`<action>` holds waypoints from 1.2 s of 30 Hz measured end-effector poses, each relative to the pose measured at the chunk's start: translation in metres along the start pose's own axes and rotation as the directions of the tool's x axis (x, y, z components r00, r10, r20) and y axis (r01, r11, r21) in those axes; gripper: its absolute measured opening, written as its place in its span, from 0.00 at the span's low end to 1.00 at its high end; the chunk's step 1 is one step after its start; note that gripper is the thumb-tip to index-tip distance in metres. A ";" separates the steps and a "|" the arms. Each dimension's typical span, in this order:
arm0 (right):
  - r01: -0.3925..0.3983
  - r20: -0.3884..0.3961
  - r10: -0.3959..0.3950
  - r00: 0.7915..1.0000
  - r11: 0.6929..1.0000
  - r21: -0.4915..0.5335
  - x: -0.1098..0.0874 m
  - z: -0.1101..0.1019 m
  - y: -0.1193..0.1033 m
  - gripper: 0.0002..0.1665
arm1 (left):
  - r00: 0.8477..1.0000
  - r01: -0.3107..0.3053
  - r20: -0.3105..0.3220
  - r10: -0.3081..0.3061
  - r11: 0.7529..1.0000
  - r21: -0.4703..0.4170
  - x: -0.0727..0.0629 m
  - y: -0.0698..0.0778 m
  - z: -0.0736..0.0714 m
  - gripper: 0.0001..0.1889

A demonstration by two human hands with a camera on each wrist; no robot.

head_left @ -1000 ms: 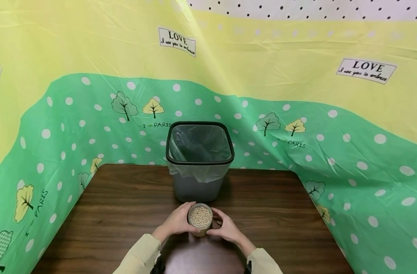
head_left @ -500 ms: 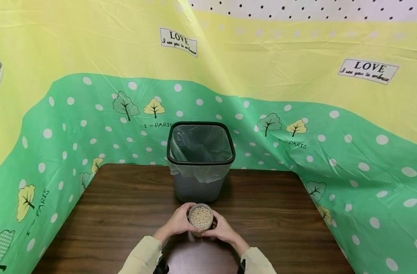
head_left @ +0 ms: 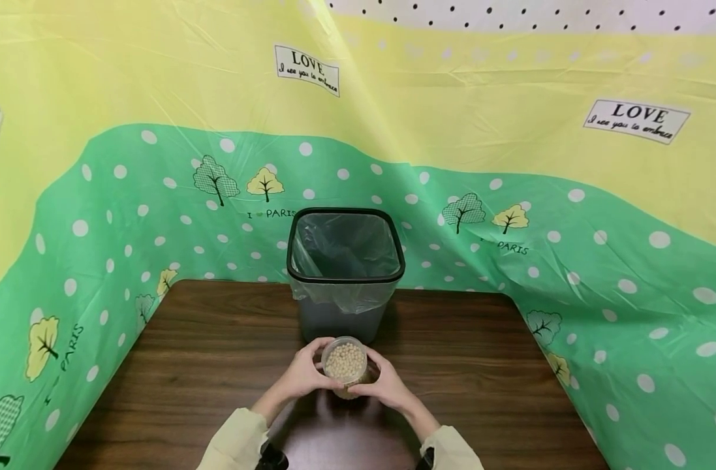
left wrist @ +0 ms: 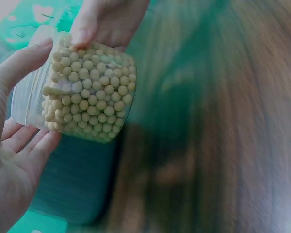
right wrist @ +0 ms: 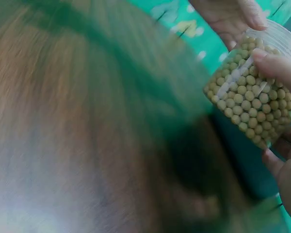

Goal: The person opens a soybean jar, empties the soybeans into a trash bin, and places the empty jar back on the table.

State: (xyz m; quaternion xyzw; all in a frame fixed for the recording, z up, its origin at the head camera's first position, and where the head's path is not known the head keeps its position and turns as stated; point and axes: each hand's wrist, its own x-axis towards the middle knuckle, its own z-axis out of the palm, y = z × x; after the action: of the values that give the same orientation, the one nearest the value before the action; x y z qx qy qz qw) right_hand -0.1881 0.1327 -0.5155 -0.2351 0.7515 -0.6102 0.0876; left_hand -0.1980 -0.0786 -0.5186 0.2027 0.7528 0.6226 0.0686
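Both hands grip a clear plastic jar (head_left: pixel 346 363) full of round, pale soybeans (left wrist: pixel 89 92). My left hand (head_left: pixel 301 372) curls round its left side, the thumb (left wrist: pixel 26 63) near the rim and the fingers on the far side. Opposite it, my right hand (head_left: pixel 387 384) holds the right side, with its thumb (right wrist: pixel 276 65) pressed on the wall. The jar is raised a little above the wooden table, its top towards the head camera. Right behind it stands a grey bin (head_left: pixel 340 323) with a black rim and a clear plastic liner.
The dark brown wooden table (head_left: pixel 217 339) spreads out on both sides of the hands. A green and yellow printed cloth (head_left: pixel 158 163) hangs behind the table and along its sides. The bin's mouth faces up, and liner plastic (head_left: pixel 358 297) drapes over its rim.
The hands have lifted the jar off the table and moved it slightly forward, towards the bin. A second ago it stood lower, between both hands. The bin has stayed in place.
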 end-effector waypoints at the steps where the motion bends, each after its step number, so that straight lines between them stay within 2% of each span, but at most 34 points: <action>1: 0.024 -0.012 -0.024 1.000 1.000 -0.007 0.001 -0.001 -0.003 0.45 | 1.000 -0.015 0.000 0.015 0.999 -0.036 0.000 0.005 -0.001 0.41; 6: 0.140 -0.071 -0.142 0.987 0.989 -0.036 0.005 -0.005 -0.014 0.43 | 0.991 -0.130 0.003 0.132 0.978 -0.163 -0.001 0.027 -0.008 0.40; 9: 0.205 -0.099 -0.213 0.972 0.975 -0.081 0.008 -0.006 -0.023 0.44 | 0.970 -0.238 0.004 0.244 0.949 -0.208 -0.001 0.035 -0.011 0.39; 12: 0.270 -0.105 -0.285 0.953 0.953 -0.135 0.010 -0.007 -0.032 0.45 | 0.956 -0.283 0.008 0.294 0.928 -0.243 -0.001 0.042 -0.014 0.40; 14: 0.308 -0.102 -0.327 0.939 0.936 -0.168 0.012 -0.007 -0.039 0.45 | 0.956 -0.279 0.017 0.294 0.925 -0.259 -0.001 0.047 -0.017 0.40; 15: 0.318 -0.102 -0.338 0.936 0.932 -0.174 0.012 -0.008 -0.042 0.45 | 0.962 -0.257 0.021 0.272 0.927 -0.274 -0.001 0.050 -0.018 0.41; 20: 0.334 -0.093 -0.354 0.931 0.926 -0.177 0.011 -0.005 -0.070 0.43 | 0.969 -0.212 0.056 0.241 0.925 -0.316 0.001 0.058 -0.023 0.40; 23: 0.345 -0.097 -0.366 0.926 0.921 -0.178 0.010 -0.003 -0.081 0.42 | 0.968 -0.209 0.061 0.243 0.918 -0.337 0.001 0.057 -0.024 0.40; 28: 0.340 -0.145 -0.370 0.918 0.919 -0.198 0.011 0.001 -0.083 0.43 | 0.967 -0.213 0.047 0.251 0.895 -0.393 0.004 0.051 -0.021 0.42; 31: 0.359 -0.173 -0.398 0.901 0.907 -0.220 0.012 0.002 -0.079 0.44 | 0.969 -0.209 0.043 0.245 0.895 -0.393 0.006 0.049 -0.019 0.41; 36: 0.412 -0.214 -0.475 0.853 0.866 -0.283 0.012 0.004 -0.075 0.44 | 0.971 -0.205 0.044 0.237 0.908 -0.365 0.007 0.052 -0.018 0.41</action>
State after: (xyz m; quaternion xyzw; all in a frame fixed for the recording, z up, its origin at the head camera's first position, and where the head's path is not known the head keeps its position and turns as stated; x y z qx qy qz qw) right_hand -0.1781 0.1127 -0.4432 -0.3237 0.7456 -0.5508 -0.1896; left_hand -0.1996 -0.0844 -0.4639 0.2978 0.5954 0.7433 0.0663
